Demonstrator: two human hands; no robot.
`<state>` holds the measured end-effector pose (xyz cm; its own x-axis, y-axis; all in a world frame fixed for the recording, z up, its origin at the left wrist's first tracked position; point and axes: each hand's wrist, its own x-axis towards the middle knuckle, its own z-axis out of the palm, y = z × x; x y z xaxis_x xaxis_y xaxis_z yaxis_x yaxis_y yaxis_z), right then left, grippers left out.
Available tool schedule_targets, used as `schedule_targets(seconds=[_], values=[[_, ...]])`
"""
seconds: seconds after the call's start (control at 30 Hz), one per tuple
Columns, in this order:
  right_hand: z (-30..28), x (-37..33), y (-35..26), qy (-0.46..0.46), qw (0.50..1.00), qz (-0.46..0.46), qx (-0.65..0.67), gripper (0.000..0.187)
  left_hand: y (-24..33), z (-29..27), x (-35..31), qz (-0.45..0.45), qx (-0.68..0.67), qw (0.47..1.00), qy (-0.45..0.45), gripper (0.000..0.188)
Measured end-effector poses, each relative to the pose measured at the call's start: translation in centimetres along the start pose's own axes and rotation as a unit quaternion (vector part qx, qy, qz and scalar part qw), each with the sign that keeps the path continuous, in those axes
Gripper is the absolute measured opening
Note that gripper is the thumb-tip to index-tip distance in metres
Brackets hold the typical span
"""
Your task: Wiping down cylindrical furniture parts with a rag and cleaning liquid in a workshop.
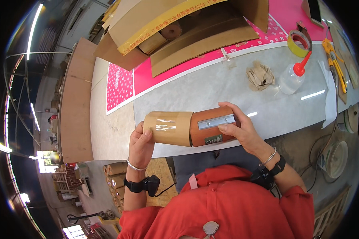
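Above the near edge of the table, I hold two pieces end to end. My left hand (141, 139) grips the left end of a tan cardboard sleeve (171, 137), thumb in front; clear tape shines on it. My right hand (243, 129) is closed around the right end of a reddish-brown cylinder (199, 137), its thumb by a silver metal strip with two screws. A small dark green label sits low on the cylinder. The cylinder's left end meets the sleeve's right rim; whether it reaches inside, I cannot tell.
An open carton (203, 51) with brown rolls inside stands at the back on pink printed sheets (143, 79). Farther right are crumpled brown paper (260, 75), a red-tipped squeeze bottle (290, 81), tape rolls (299, 44) and yellow-handled tools (334, 59). A bucket (334, 159) stands on the floor at right.
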<state>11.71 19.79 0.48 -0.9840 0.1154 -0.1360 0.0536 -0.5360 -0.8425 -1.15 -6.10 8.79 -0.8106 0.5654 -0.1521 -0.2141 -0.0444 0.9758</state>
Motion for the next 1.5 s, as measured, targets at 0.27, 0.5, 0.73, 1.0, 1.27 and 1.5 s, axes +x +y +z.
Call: schedule_targets(seconds=[0.27, 0.5, 0.73, 1.0, 1.27, 1.5], values=[[-0.3, 0.3, 0.7, 0.003, 0.996, -0.055, -0.065, 0.066, -0.8, -0.7, -1.0, -0.056, 0.055, 0.996, -0.051, 0.045], [-0.1, 0.5, 0.9, 0.014, 0.997, -0.042, -0.066, 0.066, -1.8, -0.7, -1.0, -0.117, 0.102, 0.987, -0.044, 0.052], [0.0, 0.6, 0.5, 0.008, 0.997, -0.04, -0.069, 0.067, -2.6, -1.0, -0.8, -0.132, 0.085, 0.983, -0.099, 0.053], [0.0, 0.3, 0.4, 0.022, 0.993, -0.064, -0.097, 0.068, -3.5, 1.4, -0.2, 0.024, 0.119, 0.989, 0.079, 0.047], [0.5, 0.1, 0.5, 0.02, 0.993, -0.063, -0.103, 0.067, -4.8, 3.9, -0.9, 0.042, 0.039, 0.993, 0.106, 0.069], [1.1, -0.2, -0.3, 0.031, 0.983, -0.105, -0.15, 0.066, -4.9, 3.4, -0.8, 0.034, 0.06, 0.995, 0.073, 0.073]])
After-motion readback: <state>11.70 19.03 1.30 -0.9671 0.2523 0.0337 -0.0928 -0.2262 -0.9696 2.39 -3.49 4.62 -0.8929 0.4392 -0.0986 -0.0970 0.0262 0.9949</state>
